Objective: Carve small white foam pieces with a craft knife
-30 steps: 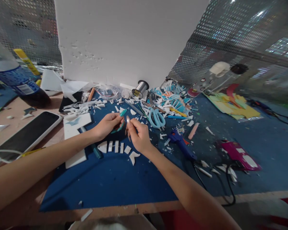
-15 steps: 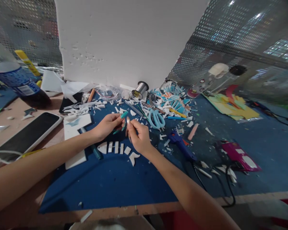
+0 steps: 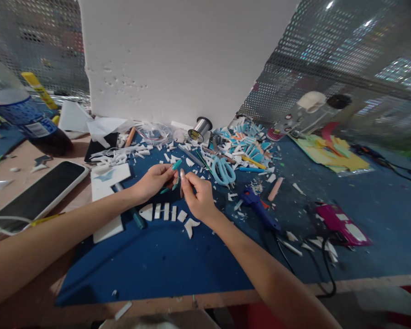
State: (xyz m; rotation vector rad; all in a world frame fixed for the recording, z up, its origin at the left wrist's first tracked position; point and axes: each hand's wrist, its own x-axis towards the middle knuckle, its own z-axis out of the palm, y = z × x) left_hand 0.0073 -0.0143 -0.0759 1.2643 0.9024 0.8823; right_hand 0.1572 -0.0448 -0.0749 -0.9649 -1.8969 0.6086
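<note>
Above the blue mat, my left hand [image 3: 158, 179] and my right hand [image 3: 198, 194] meet with fingertips close together. Long teal nails show on the left hand, paler ones on the right. Both hands are pinched, and whatever sits between the fingers is too small or hidden to name. Just below them lie white foam pieces set out like a fish skeleton: a pointed head [image 3: 146, 212], several small bars [image 3: 166, 211] and a forked tail [image 3: 191, 227]. A teal pen-like stick [image 3: 138, 218] lies beside the head, partly under my left forearm.
Light-blue scissors [image 3: 223, 171] lie before a heap of foam scraps [image 3: 248, 144] and a wire spool [image 3: 200, 129]. To the right are a blue glue gun [image 3: 260, 208] with its cord and a magenta packet [image 3: 342, 224]. A phone [image 3: 41, 194] and a bottle [image 3: 30, 119] stand left.
Both hands stay in almost the same place, with only slight shifts of the right fingers. The foam pieces on the mat have not moved.
</note>
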